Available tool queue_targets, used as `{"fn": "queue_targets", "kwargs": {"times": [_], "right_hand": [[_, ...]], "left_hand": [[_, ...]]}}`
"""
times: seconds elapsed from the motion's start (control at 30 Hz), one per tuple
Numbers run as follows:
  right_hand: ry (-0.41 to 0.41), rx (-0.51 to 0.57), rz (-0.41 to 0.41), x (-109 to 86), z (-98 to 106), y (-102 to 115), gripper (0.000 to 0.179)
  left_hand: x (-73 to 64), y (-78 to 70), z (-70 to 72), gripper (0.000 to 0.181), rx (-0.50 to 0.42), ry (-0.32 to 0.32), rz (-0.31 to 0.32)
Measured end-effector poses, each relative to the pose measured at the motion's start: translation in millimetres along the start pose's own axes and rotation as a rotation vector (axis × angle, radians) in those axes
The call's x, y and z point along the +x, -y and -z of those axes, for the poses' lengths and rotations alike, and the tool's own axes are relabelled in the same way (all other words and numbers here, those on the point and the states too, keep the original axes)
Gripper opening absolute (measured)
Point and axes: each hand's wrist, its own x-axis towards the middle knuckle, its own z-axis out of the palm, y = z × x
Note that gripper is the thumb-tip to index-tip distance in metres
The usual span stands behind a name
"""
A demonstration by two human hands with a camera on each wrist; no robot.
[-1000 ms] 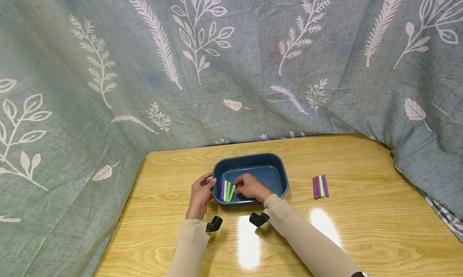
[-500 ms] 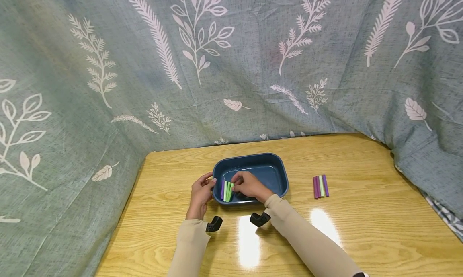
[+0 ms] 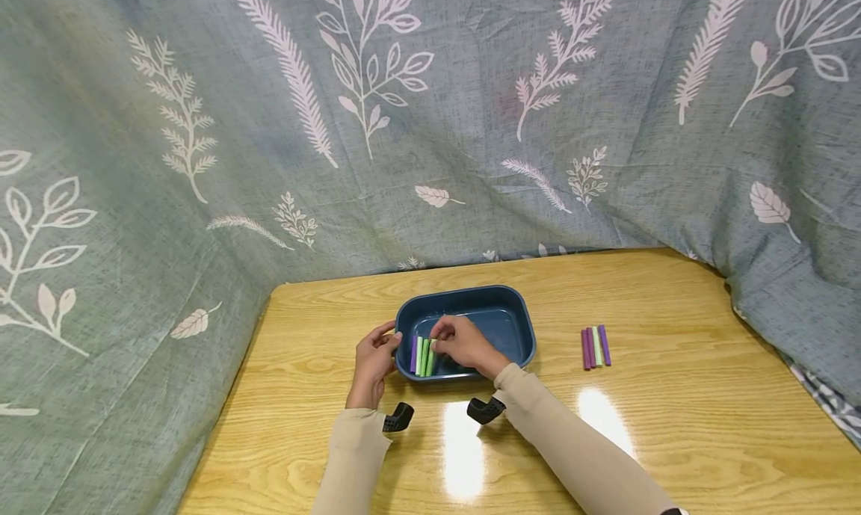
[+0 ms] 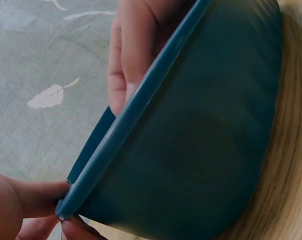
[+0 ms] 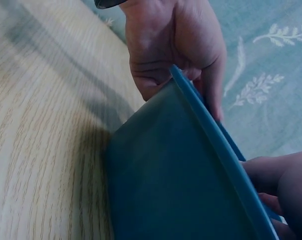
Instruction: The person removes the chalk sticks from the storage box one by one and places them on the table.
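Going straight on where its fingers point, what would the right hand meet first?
For the right hand, likely the nearest green stick inside the blue bin; depth leaves it unclear whether they already touch.

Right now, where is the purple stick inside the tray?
In the head view, the purple stick lies at the left end of the tray, just left of the pale stick and near the left hand.

white glare on the table; wrist views dim.
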Motion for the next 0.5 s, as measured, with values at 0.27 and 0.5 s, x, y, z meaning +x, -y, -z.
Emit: {"fn": "queue_targets", "kwargs": {"times": [0.27,0.5], "right_hand": [[-0.14,0.128,0.017,-9.1,7,5,0.016],[-0.245,0.181,0.014,-20.3,20,5,0.019]], "left_hand": [[-1.6,-1.0,0.0,0.036,-0.006,0.0,0.006],[-2.6,-1.5,-0.7,0.036,-0.001,-0.006,0.004]]}}
